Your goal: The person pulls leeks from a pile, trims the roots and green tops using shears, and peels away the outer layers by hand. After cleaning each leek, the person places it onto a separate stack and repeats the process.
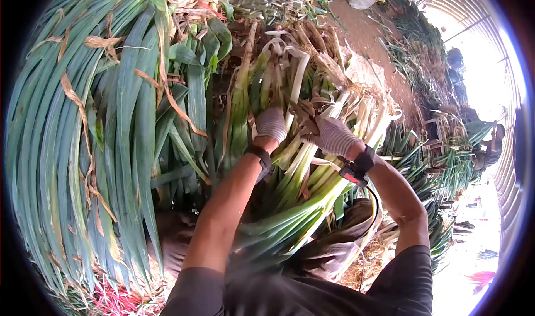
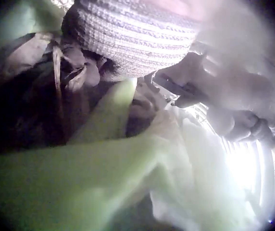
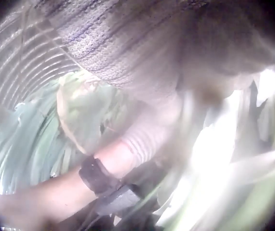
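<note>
Well, from the head view we look down on a person's two arms. Both hands wear gloves with gray and white stripes. The left hand (image 1: 271, 123) is in among some tall leeks (image 1: 241, 107), near the middle. Its dark fingers go in with the stalks, so I cannot tell if they grip one. The right hand (image 1: 334, 137) is just beside it, lying over a bunch of leeks (image 1: 317, 185). Its fingers point toward the left hand, but I cannot tell if they hold a stalk. The bunch has white ends and hairy roots (image 1: 379, 99) at the top, and green leaves bend down below. A big pile of green leaves (image 1: 83, 143) fills the left side, with dry brown bits on it. Brown ground (image 1: 384, 51) shows behind.

The left wrist view has the striped glove (image 2: 132, 38) at the top. A fat, pale green stalk (image 2: 65, 178) is close and blurry below it. The fingers are hidden.

The right wrist view shows the right glove (image 3: 108, 48) up high. Pale stalks (image 3: 219, 144) are on the right, very bright. The left arm wears a black band (image 3: 98, 175). The right fingers are too blurry to tell.
</note>
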Motion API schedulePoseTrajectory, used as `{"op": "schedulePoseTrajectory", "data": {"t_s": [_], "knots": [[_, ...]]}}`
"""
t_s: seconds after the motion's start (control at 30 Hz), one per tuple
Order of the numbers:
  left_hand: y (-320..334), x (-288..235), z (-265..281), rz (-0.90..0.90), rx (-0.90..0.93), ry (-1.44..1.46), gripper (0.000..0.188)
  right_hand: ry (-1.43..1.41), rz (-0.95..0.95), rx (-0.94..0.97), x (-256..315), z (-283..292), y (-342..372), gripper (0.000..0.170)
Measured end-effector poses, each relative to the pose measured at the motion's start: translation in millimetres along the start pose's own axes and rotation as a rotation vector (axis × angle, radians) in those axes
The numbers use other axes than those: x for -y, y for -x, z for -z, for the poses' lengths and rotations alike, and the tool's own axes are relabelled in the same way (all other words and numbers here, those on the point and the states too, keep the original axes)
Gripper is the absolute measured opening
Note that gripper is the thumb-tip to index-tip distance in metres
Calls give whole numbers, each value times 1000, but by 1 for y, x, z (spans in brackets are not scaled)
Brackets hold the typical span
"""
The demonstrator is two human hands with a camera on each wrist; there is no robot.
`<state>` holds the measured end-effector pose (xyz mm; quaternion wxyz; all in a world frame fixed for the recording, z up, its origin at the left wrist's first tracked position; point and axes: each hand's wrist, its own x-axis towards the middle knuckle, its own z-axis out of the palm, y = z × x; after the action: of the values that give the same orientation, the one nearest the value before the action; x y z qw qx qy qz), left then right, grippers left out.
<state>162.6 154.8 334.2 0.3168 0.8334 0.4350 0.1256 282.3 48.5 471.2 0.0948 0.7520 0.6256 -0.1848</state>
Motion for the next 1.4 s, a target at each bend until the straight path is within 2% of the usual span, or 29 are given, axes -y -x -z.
{"op": "schedulePoseTrajectory", "data": {"t_s": [0.03, 0.13, 0.27, 0.37, 0.4, 0.43, 0.5, 0.53, 0.6, 0.67, 0.8, 0.83, 0.97, 1.1, 1.2, 1.23, 1.33, 1.4], "knots": [[-7, -4, 0, 40, 62, -88, 24, -4, -40, 5, -2, 1, -3, 60], [-27, -3, -3, 124, 113, -19, 31, -25, -101, 22, -10, -1, -12, 62], [-48, 7, -21, 157, 28, 108, 44, -43, -56, 17, -4, 3, -10, 61], [-52, 8, -16, 111, 53, 94, 28, -92, -78, -25, -11, 9, -13, 54], [-49, 9, -15, 114, -1, 99, 28, -111, -94, -48, -17, 8, -17, 51], [-41, 10, -15, 115, -54, 103, 28, -126, -18, -114, -24, 5, -24, 45], [-25, 10, -15, 116, -143, 61, 27, -110, 37, -131, -26, 1, -28, 51], [-22, 10, -9, 134, -58, 57, 30, -102, 66, -136, -23, 0, -29, 55], [-20, 14, 1, 161, 109, 55, 38, -99, 34, -88, -18, 3, -33, 50], [-16, 14, 1, 137, 67, 28, 36, -95, -4, -44, -14, 8, -36, 47], [-9, 15, 2, 114, 39, 17, 36, -129, -66, -2, -5, 27, -34, 54], [-5, 16, 4, 105, 40, 25, 36, -133, -19, -71, -12, 22, -39, 56], [11, 13, 10, 76, 20, 60, 37, -114, -22, -84, -35, 11, -68, 59], [13, 22, 5, 45, -6, 96, 35, -77, -110, -32, -8, 23, -71, 59], [9, 30, 1, 65, 46, 208, 34, -150, -95, -180, -3, 24, -72, 56], [10, 29, 1, 15, -3, 83, 33, -146, -148, -119, -10, 19, -83, 52], [14, 26, 7, 46, 81, 200, 32, -102, -137, -67, -12, 20, -87, 50], [17, 25, 7, 10, 49, 141, 34, -134, -132, -61, -7, 27, -83, 51]]}}
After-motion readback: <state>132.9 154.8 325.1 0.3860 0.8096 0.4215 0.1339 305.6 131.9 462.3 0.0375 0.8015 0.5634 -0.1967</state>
